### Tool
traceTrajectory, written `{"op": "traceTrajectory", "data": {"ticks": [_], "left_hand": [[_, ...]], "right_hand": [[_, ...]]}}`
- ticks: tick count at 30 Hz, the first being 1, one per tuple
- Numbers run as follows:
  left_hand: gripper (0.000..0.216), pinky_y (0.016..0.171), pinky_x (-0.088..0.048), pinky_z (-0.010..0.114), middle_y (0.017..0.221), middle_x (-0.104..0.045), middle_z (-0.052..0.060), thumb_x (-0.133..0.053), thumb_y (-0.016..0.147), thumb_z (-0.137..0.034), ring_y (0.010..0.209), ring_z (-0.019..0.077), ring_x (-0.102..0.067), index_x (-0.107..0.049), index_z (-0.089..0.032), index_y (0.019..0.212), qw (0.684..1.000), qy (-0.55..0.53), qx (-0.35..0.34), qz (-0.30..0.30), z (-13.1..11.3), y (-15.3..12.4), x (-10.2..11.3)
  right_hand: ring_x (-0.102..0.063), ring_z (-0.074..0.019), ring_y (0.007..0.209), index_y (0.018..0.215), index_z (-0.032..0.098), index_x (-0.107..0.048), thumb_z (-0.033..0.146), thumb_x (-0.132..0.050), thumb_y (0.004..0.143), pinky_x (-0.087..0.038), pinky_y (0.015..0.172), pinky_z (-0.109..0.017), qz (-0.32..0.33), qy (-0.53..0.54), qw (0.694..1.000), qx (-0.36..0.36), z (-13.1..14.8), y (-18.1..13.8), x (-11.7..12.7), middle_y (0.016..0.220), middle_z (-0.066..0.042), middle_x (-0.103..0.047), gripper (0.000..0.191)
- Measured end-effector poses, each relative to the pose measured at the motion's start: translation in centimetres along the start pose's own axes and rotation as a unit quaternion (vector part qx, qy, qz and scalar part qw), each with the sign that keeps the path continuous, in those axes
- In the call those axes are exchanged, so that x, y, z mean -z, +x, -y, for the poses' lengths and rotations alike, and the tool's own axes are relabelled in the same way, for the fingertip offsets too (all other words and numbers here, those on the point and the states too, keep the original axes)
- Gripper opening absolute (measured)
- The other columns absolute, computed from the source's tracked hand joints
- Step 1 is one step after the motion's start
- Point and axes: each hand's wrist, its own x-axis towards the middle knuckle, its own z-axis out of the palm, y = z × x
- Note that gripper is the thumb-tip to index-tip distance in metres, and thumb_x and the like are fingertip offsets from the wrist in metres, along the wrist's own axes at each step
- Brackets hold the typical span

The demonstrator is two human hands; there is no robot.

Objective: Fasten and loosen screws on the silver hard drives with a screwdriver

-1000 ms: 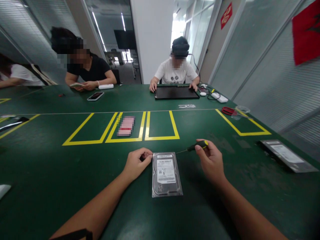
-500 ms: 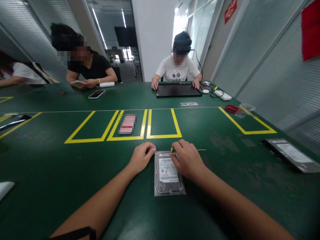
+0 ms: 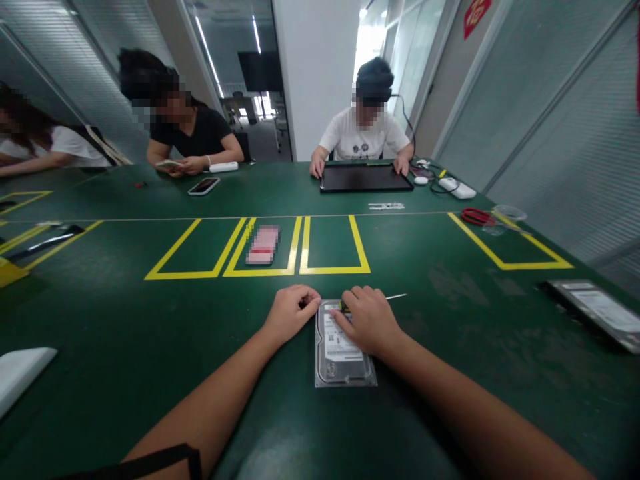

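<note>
A hard drive (image 3: 344, 375) with a white label lies flat on the green table in front of me. At its far left corner is my left hand (image 3: 293, 312), thumb and fingers closed together; anything between them is too small to make out. My right hand (image 3: 370, 319) rests over the drive's far right part and hides some of the label. It is closed around a screwdriver (image 3: 342, 307) with a yellow and black handle. The thin shaft sticks out to the right beyond my knuckles, pointing away from the drive.
A second drive-like unit (image 3: 600, 303) lies at the right. Yellow tape outlines (image 3: 335, 270) mark the table; a pink phone-shaped object (image 3: 263, 245) lies within one. Red-handled pliers or a cable (image 3: 477, 217) lie far right. Across the table, a person holds a black panel (image 3: 367, 179).
The view has swung slightly left, so everything sits further right. The screwdriver's shaft now tilts upward a little where it lay level. Both hands stay at the drive.
</note>
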Motion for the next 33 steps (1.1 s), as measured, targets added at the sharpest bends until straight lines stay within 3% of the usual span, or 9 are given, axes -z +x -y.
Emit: {"op": "traceTrajectory", "data": {"ticks": [8,18,24,33], "left_hand": [[0.011,0.065,-0.045,0.024,0.075,-0.072,-0.001,-0.064,0.083,-0.023,0.069,0.0133,-0.064,-0.075,-0.019,0.079,0.999,-0.004,0.022,0.028,-0.5,0.1,0.8],[0.011,0.063,-0.047,0.024,0.073,-0.074,0.000,-0.066,0.079,-0.024,0.067,0.0140,-0.066,-0.075,-0.018,0.076,0.994,-0.012,0.109,0.031,-1.1,0.3,0.6],[0.012,0.062,-0.047,0.023,0.072,-0.073,0.000,-0.066,0.078,-0.025,0.065,0.0136,-0.065,-0.075,-0.018,0.078,0.992,-0.046,0.117,0.003,-0.5,0.0,-0.1],[0.018,0.064,-0.050,0.024,0.078,-0.076,0.002,-0.066,0.081,-0.031,0.069,0.0153,-0.068,-0.077,-0.018,0.085,0.991,-0.088,0.104,0.012,0.4,-0.3,-0.2]], "right_hand": [[-0.049,-0.0217,0.085,0.094,0.017,-0.063,0.047,-0.050,0.099,-0.025,0.073,-0.033,-0.005,-0.001,1.000,-0.007,0.2,-0.2,-0.2,0.092,-0.008,-0.060,0.033],[-0.049,-0.0218,0.087,0.097,0.017,-0.063,0.046,-0.048,0.100,-0.024,0.074,-0.034,0.011,-0.005,1.000,-0.012,0.3,-0.2,-0.2,0.095,-0.008,-0.061,0.033],[-0.049,-0.0214,0.087,0.098,0.016,-0.063,0.045,-0.047,0.100,-0.024,0.075,-0.033,0.020,-0.009,1.000,-0.011,0.2,-0.2,-0.1,0.097,-0.009,-0.061,0.033],[-0.049,-0.0210,0.086,0.097,0.016,-0.062,0.044,-0.048,0.100,-0.023,0.074,-0.033,0.015,-0.010,1.000,-0.014,0.3,-0.3,-0.2,0.096,-0.008,-0.060,0.031]]}}
